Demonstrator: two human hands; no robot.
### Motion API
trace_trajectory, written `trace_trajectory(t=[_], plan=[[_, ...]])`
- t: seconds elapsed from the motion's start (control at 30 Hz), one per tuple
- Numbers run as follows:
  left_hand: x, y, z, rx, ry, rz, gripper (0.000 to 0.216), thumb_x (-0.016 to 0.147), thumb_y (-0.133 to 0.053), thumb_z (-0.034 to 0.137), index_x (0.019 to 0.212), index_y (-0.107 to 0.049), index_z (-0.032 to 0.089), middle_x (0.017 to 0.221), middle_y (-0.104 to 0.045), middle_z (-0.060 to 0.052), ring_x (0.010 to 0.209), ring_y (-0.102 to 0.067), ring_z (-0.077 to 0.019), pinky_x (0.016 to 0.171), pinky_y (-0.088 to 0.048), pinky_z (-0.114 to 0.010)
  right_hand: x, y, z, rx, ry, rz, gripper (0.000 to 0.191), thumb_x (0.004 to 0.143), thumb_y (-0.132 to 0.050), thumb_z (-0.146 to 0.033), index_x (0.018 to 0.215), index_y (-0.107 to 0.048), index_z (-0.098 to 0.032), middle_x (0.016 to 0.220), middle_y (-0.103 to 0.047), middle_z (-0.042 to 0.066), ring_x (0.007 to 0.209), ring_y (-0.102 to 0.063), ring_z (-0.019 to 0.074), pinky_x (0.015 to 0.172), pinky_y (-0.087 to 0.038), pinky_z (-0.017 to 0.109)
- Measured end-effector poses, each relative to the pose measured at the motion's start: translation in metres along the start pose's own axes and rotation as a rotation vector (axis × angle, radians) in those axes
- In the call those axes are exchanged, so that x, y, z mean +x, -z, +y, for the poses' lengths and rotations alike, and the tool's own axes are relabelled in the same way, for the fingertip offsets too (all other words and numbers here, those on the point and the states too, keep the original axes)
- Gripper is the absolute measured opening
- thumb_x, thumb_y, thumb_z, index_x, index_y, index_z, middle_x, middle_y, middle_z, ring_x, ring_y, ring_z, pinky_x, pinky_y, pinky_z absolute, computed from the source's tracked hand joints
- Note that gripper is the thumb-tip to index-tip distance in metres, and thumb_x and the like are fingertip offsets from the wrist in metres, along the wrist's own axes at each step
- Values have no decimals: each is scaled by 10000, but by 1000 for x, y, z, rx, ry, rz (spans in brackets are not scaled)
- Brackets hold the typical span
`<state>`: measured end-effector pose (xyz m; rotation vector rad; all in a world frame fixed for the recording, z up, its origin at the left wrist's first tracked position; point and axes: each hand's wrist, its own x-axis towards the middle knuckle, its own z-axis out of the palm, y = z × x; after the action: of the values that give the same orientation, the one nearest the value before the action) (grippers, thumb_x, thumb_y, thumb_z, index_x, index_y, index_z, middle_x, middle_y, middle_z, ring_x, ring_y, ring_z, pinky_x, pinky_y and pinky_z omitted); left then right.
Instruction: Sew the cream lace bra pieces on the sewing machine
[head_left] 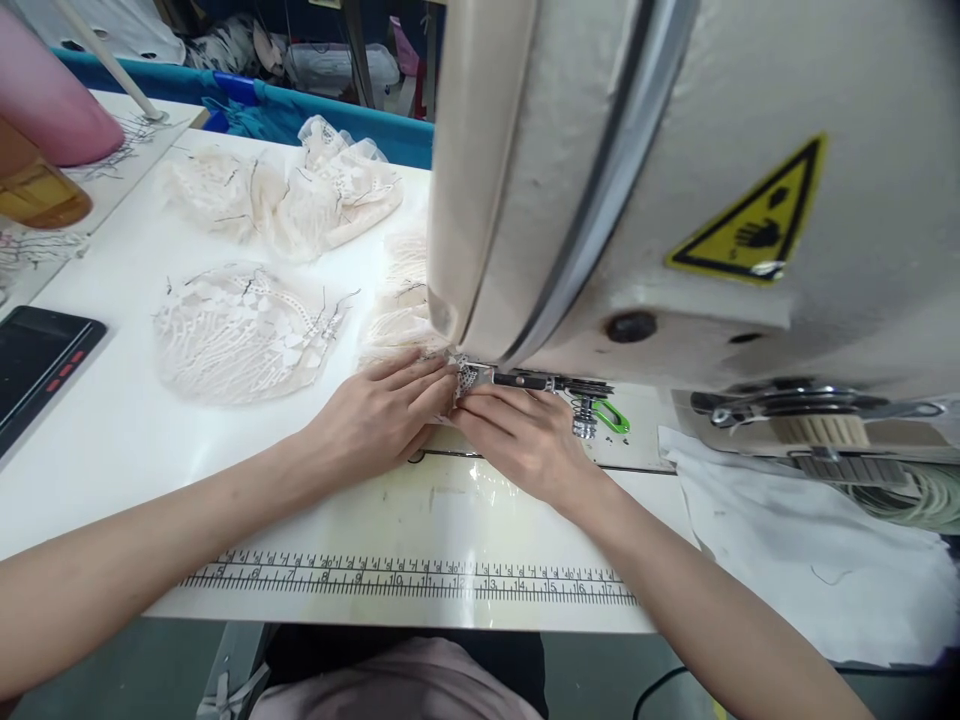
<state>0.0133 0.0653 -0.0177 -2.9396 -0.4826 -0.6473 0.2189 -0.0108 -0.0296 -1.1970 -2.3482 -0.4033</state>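
Both my hands meet under the head of a cream sewing machine [675,180]. My left hand [379,415] lies on the table with its fingers pressed together on a small piece of white lace [466,378]. My right hand [525,435] pinches the same lace from the right, just in front of the needle area. Most of the lace piece is hidden by my fingers and the machine head. A green clip [613,417] sits just right of my right hand.
Several cream lace pieces [240,335] lie on the white table [112,440] to the left and behind. A dark phone [34,365] is at the far left, an amber bottle [37,190] behind it. A printed ruler [405,578] runs along the front edge. White cloth [810,550] lies at the right.
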Motion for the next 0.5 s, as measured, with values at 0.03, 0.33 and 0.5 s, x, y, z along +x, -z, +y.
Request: trace_trajectory(t=[0.03,0.33,0.5], plan=[[0,0,0,5,3,-2,266,980,-404,171,1120,-616,88,1207,-696,-136,1168,-648,-242,1046,-507,-387,0,0,0,-9,0,-8,186,863,-577,-36,927,-637,-200,954,-725,-47,901,-641,109,697,-461,239],[0,1,3,30,16,-21,298,934,-441,176,1161,-619,103,1240,-681,-134,1203,-625,-264,1049,-505,-430,0,3,1,38,-69,-56,239,902,-512,-32,910,-661,-219,939,-717,-12,914,-627,116,711,-435,244],[-1,-1,4,16,24,-28,333,944,-460,227,1212,-617,105,1254,-673,-131,1208,-621,-272,1054,-504,-448,-2,5,4,90,-102,-99,245,938,-496,-84,955,-690,-232,944,-714,-5,862,-628,124,719,-467,266]])
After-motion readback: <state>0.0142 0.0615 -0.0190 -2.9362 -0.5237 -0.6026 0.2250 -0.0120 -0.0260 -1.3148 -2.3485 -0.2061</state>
